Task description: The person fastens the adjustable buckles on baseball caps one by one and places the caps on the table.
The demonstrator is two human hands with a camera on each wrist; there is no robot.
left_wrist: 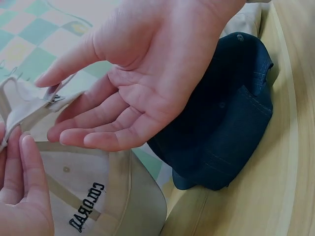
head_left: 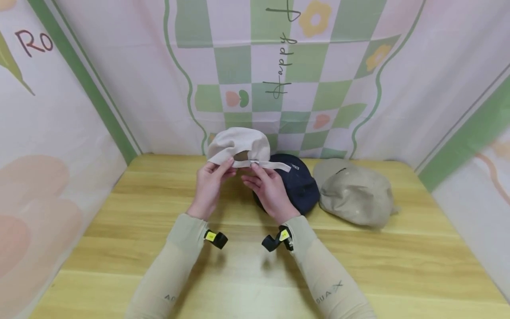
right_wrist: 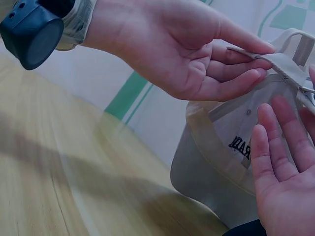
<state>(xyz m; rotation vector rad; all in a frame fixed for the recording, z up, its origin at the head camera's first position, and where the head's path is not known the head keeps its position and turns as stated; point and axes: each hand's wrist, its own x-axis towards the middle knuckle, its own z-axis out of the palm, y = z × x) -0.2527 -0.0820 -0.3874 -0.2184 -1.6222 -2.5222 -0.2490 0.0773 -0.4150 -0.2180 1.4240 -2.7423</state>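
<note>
An off-white cap is held up off the table, its back opening toward me. My left hand pinches the edge of its back band, left of the opening. At the metal buckle, my right hand pinches the adjusting strap, whose loose end sticks out to the right. Dark letters show inside the cap in the left wrist view. The right wrist view has the left thumb and fingers on the band.
Just behind my right hand lies a navy cap on the wooden table. To its right is a khaki cap. Patterned cloth hangs at the back and sides. Black wrist cameras are strapped to both wrists.
</note>
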